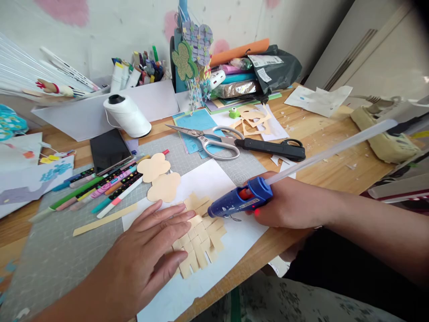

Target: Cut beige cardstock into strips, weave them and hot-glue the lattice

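A woven mat of cream paper strips (200, 240) lies on a white sheet (214, 179). My left hand (147, 250) rests on the mat's left side, its fingers spread and lying flat. My right hand (284, 201) is wrapped round a blue glue gun (239, 199) with a long clear glue stick (331, 150) coming out of its back. The gun's nozzle points left, at the upper part of the mat near my left fingertips; whether it touches the paper I cannot tell. Two cream cloud-shaped cutouts (164, 187) lie above my left hand, beside a loose cream strip (105, 219).
Silver scissors (219, 142) and a black-handled tool (271, 148) lie behind the mat. Several markers (100, 185), a dark phone (109, 151) and a white thread spool (127, 115) are at the left. Paper scraps (254, 120) and a cream case (384, 134) are further right.
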`<state>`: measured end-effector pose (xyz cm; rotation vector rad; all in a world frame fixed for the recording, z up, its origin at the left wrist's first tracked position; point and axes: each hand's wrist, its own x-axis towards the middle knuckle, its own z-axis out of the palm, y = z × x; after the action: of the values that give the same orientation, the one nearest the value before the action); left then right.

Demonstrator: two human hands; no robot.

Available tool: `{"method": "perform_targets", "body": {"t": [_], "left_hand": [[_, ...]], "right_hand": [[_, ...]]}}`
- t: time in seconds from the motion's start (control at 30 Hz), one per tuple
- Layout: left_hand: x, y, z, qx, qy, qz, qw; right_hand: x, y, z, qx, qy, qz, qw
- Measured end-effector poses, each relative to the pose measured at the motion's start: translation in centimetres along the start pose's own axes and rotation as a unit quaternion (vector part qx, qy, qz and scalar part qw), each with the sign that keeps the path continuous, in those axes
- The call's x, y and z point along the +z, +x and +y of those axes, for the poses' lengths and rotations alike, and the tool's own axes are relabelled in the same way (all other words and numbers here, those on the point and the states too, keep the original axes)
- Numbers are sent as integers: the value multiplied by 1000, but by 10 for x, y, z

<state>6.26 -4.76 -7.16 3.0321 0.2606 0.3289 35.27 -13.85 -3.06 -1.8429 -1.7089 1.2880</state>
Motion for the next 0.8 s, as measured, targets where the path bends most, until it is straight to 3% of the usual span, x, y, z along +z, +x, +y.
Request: {"method": "perform_targets", "body": {"t": [0.13,0.33,0.8], "left_hand": [[1,3,1,-6,7,11,1000],[1,2,2,-16,-2,16,1000],[1,2,4,-31,-40,17,999]], "right_hand": [[-1,4,2,24,25,-11,999],[-8,3,5,4,96,-36,995],[-10,-5,5,-15,54,-55,997]]}}
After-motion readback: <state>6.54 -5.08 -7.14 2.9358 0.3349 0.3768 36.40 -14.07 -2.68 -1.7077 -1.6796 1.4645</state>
